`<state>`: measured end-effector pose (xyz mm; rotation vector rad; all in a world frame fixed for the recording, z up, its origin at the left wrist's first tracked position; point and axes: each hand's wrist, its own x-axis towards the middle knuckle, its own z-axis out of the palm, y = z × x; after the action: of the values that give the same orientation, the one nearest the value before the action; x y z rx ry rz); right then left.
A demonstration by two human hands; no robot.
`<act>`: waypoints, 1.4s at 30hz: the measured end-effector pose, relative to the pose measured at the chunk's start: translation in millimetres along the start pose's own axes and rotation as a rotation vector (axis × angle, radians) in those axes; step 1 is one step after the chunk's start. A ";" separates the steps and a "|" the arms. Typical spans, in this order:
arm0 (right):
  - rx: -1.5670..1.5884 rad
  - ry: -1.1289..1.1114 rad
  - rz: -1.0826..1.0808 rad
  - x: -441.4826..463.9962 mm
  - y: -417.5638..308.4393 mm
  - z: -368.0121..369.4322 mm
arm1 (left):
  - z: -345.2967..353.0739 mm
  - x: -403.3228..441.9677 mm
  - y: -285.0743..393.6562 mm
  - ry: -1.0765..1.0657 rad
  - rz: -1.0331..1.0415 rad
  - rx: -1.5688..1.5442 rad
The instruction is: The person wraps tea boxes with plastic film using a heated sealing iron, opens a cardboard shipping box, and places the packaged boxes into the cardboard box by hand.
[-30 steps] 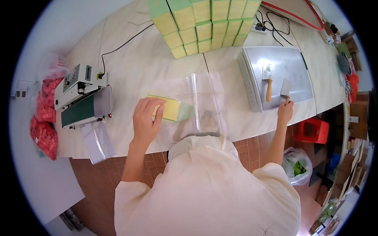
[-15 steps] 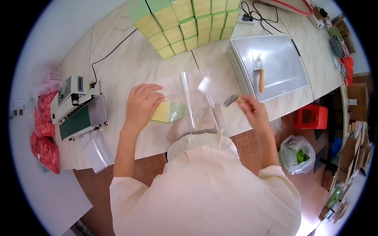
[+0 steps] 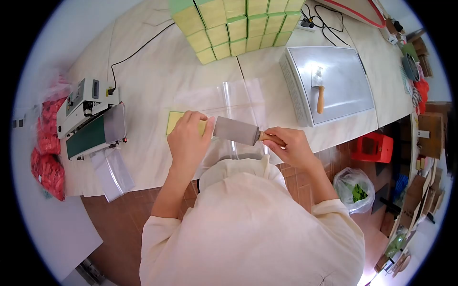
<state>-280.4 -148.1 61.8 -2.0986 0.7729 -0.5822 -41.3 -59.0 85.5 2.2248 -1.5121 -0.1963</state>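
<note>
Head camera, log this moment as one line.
right hand: holds scraper | left hand: over yellow packet | second scraper: on metal top

Both bare forearms reach up from pale short sleeves, the left hand (image 3: pixel 189 136) near the center with fingers bent and thumb raised, the right hand (image 3: pixel 292 145) just right of center, its fingers curled in a grip and pointing leftward.
</note>
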 end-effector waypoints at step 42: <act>-0.407 -0.106 -0.298 28.7 -35.2 47.0 | -28.9 2.7 -67.8 -0.013 0.451 -0.012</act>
<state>-219.1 -126.1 67.5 -2.6257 0.5543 -0.4936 27.5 -32.8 82.4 1.8150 -1.9618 -0.0775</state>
